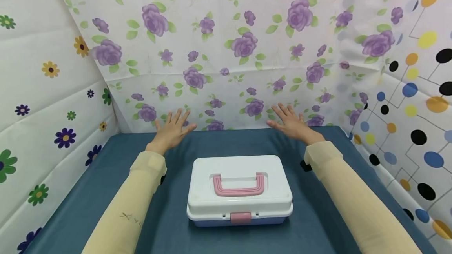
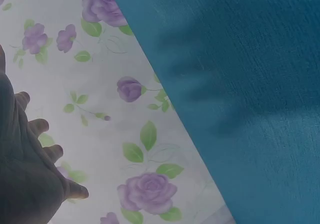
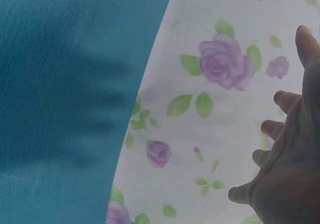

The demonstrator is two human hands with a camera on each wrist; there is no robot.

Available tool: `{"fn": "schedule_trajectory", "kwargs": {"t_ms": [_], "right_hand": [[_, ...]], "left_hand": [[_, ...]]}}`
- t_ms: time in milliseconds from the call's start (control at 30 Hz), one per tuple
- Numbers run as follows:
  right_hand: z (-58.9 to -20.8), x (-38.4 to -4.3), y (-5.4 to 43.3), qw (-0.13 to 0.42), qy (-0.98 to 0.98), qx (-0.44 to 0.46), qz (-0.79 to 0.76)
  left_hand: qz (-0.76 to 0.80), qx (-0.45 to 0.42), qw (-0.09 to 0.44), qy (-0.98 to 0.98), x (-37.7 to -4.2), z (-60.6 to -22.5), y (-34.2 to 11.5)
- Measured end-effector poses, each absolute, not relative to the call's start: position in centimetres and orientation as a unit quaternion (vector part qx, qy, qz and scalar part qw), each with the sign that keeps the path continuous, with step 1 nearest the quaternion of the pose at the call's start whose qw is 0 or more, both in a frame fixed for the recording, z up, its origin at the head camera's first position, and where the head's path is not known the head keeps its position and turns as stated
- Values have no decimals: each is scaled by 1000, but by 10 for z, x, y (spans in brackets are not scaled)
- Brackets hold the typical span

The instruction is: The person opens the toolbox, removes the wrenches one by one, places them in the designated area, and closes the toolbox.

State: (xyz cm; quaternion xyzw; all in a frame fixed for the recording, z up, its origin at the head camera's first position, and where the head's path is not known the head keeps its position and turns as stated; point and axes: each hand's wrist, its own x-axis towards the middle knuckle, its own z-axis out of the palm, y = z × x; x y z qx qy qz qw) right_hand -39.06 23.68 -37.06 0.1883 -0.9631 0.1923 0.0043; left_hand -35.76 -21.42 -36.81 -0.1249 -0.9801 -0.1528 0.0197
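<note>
Short of fingers (image 1: 176,116), white box (image 1: 240,191)

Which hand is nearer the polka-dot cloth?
Right. The right hand is left of the polka-dot cloth; the left hand is farther left, past the far-left corner of the white box.

Case (image 1: 240,203) sits on table (image 1: 229,142), handle (image 1: 239,192) on its lid (image 1: 234,166), latch (image 1: 241,218) at front. Left hand (image 1: 170,132) is above table, beyond case and left of it; right hand (image 1: 294,126) likewise, to the right. Rear sheet (image 1: 226,54) is behind table; left sheet (image 1: 53,93) and right sheet (image 1: 402,124) flank it.
</note>
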Motion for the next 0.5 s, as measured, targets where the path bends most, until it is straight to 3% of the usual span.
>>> {"fn": "schedule_trajectory", "kwargs": {"t_ms": [500], "right_hand": [[-370,-374,235,15,-949,235,211]], "left_hand": [[-153,-158,43,-975,-342,-367,-207]]}}
